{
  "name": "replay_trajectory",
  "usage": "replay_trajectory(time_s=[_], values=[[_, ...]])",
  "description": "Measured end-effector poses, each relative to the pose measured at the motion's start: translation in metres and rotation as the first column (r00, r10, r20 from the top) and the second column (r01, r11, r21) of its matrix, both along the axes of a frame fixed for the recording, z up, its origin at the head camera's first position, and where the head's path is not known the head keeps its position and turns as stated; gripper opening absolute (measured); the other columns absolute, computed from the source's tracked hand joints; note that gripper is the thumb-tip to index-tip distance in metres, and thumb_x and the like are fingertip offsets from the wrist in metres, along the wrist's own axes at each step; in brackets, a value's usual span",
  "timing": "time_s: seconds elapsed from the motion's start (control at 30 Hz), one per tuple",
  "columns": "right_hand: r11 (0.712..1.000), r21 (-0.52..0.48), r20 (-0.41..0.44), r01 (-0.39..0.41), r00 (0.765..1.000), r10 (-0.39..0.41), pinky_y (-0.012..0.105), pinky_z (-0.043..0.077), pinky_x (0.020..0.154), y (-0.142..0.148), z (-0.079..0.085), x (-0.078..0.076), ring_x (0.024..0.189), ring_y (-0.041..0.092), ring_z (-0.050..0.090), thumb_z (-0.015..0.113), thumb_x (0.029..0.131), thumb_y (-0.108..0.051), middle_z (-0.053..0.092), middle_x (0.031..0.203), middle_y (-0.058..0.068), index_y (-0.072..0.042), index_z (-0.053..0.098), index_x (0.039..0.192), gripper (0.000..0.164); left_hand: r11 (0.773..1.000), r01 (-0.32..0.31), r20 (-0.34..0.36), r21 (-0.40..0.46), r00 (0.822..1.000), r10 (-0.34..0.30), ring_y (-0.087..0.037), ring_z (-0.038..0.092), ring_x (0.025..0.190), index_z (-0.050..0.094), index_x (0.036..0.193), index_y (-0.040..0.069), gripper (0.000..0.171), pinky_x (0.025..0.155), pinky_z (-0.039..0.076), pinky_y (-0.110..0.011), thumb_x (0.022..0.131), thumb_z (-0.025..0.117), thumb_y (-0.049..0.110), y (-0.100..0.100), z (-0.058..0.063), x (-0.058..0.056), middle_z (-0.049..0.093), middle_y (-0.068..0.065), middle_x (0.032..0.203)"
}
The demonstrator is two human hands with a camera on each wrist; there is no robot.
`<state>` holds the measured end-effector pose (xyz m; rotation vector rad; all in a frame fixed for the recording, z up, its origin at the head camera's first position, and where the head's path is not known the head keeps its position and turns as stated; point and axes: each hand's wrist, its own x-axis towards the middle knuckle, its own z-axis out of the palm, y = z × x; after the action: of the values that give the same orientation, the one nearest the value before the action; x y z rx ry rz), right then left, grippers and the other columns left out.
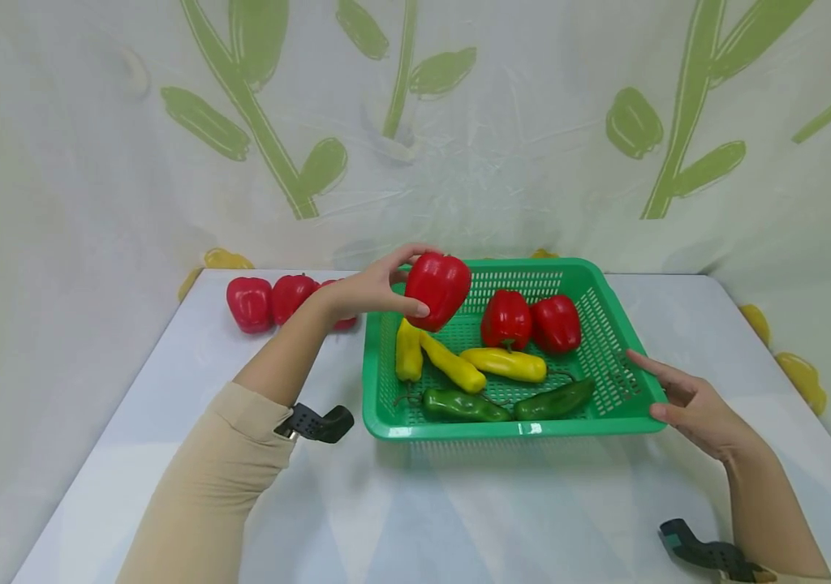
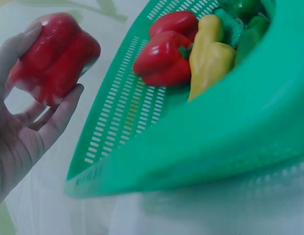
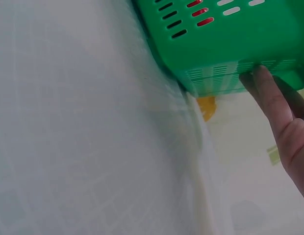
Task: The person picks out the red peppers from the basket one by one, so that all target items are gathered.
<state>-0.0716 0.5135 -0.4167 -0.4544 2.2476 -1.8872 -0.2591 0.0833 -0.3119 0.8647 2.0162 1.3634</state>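
Observation:
A red bell pepper (image 1: pixel 438 289) is in my left hand (image 1: pixel 364 288), thumb on its near side and fingers behind it. It is above the left back part of a green plastic basket (image 1: pixel 497 434). Inside lie two red bell peppers (image 1: pixel 506 319), three yellow peppers (image 1: pixel 509 364) and two green peppers (image 1: pixel 556 401). At the basket's front right corner, my right hand (image 1: pixel 703 414) touches the rim and outer wall. Its fingers (image 3: pixel 273 95) look mostly straight along the wall in the right wrist view.
More red bell peppers (image 1: pixel 250 305) sit in a row on the white table (image 1: pixel 299 503), left of the basket and partly behind the left forearm. A leaf-patterned curtain (image 1: pixel 503 162) hangs behind the table.

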Motion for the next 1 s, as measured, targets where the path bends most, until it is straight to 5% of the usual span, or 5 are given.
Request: replay_trajectory(time_s=[0.63,1.0], values=[[1.0,-0.029,0.027,0.005,1.0,-0.004,0.02,0.051,0.085,0.0,0.0,0.0,0.115,0.0,0.052,0.053,0.094,-0.004,0.04,0.137,-0.02,-0.012,0.031,0.148,0.059,0.982,-0.18,0.0,0.053,0.984,0.18,-0.029,0.038,0.128,0.03,0.141,0.024,0.086,0.083,0.055,-0.044,0.072,0.076,0.003,-0.07,-0.002,0.016,0.039,-0.008,0.139],[0.998,-0.068,0.014,-0.007,1.0,0.008,0.021,0.052,0.084,0.0,0.0,-0.001,0.114,0.002,0.053,0.053,0.094,-0.002,0.041,0.139,-0.018,-0.015,0.034,0.147,0.058,0.94,-0.336,-0.053,0.051,0.939,0.339,-0.03,0.039,0.127,0.027,0.142,0.026,0.089,0.084,0.054,-0.038,0.072,0.079,0.008,-0.112,-0.024,0.038,0.036,-0.007,0.14]])
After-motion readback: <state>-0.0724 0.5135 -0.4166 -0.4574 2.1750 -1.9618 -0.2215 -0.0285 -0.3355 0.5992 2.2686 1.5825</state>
